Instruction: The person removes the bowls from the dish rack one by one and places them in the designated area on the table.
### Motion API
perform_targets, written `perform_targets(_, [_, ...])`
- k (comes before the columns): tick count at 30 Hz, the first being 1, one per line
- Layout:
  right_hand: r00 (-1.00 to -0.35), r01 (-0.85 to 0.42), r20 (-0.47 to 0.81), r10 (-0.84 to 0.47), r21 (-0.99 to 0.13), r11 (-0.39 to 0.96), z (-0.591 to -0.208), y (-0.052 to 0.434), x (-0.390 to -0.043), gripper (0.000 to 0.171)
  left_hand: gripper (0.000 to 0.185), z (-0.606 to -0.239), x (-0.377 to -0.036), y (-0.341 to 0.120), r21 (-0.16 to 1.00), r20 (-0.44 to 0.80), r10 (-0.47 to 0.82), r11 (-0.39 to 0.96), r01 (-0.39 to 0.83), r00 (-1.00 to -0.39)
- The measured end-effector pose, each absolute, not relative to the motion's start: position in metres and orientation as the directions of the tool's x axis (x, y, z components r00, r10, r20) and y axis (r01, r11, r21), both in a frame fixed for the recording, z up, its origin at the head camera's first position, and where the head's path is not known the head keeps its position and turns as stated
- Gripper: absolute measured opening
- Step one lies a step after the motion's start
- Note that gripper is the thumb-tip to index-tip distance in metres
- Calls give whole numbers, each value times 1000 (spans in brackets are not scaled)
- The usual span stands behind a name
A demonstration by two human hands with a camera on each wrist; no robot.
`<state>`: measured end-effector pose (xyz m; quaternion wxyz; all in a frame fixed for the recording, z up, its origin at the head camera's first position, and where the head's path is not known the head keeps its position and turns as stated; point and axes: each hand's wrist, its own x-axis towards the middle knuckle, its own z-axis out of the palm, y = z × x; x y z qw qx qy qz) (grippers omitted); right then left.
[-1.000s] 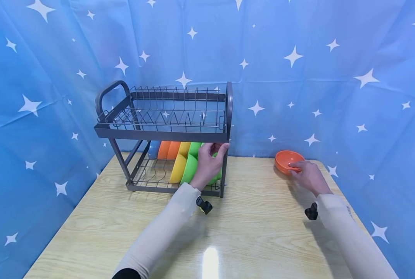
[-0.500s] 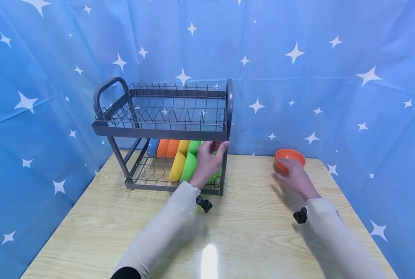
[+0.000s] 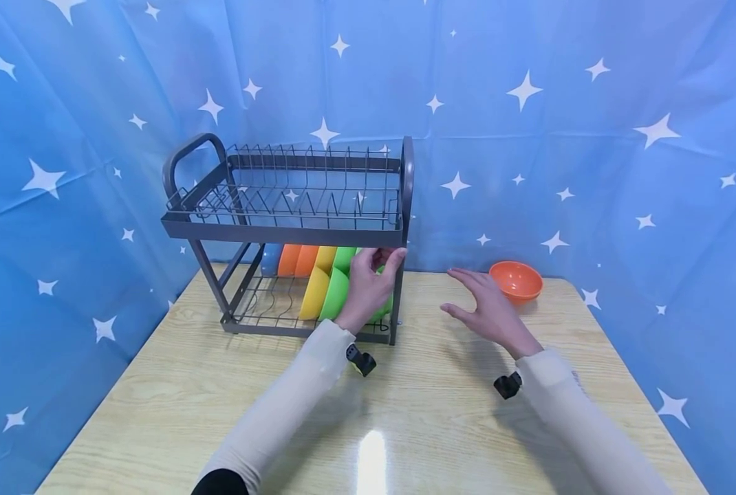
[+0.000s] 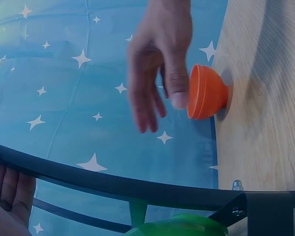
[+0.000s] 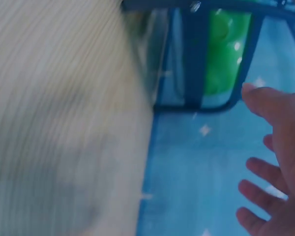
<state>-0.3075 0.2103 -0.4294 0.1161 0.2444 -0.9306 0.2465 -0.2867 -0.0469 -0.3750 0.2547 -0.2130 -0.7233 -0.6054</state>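
The left hand [image 3: 368, 285] grips a green plastic bowl [image 3: 337, 294] racked in the grey two-tier dish rack [image 3: 294, 230]. The right hand [image 3: 488, 309], spread and empty, hovers between rack and lone orange plastic bowl [image 3: 516, 280], unracked far right.

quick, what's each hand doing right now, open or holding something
Left hand: fingers curled round a green plastic bowl in the grey metal dish rack.
Right hand: open, holding nothing, beside the orange plastic bowl.

A wooden table [image 3: 442, 405] stands before a star-printed blue backdrop [image 3: 591, 137].
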Motion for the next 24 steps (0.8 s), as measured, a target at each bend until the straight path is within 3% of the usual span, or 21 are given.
perform_targets(8, [-830, -554, 361, -425, -445, 704, -405, 183, -290, 84, 25, -369, -284, -48, 805, 565, 21, 206, 556, -825])
perform_targets(16, [-839, -542, 322, -438, -567, 621, -383, 159, -269, 94, 28, -365, -277, -57, 794, 535, 65, 302, 528, -842])
perform_targets(24, [-797, -559, 350, -493, -736, 382, -369, 141, -264, 91, 36, -368, -273, -77, 773, 541, 73, 349, 529, -838])
